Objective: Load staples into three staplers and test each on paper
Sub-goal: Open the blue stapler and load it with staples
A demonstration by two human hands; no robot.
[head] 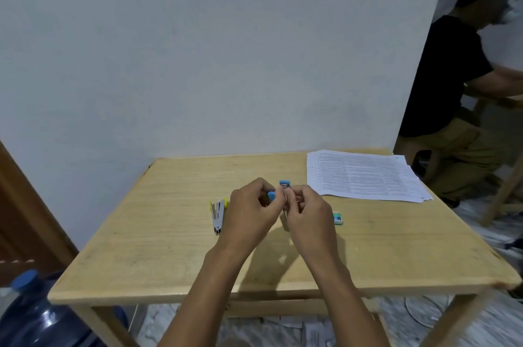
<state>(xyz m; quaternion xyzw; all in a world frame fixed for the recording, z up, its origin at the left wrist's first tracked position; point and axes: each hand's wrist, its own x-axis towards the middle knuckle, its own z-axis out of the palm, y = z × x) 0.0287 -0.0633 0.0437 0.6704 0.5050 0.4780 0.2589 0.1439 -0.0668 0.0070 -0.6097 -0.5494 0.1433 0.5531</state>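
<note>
The left hand (252, 205) curls its fingers round the blue stapler (284, 184), held just above the bench (169, 247) at the centre of the frame. The right hand (310, 215) pinches the stapler's metal part from the other side; whether a strip of staples lies between its fingertips is too small to tell. To load well, I judge the left hand should hold the body steady and open while the right seats the strip straight in the channel before closing. Both forearms rise from the lower edge and the hands meet, backs toward the camera. A yellow stapler (218, 213) lies open just left of the hands, a small green box (337, 218) just right, and the paper (365, 176) lies right of centre.
</note>
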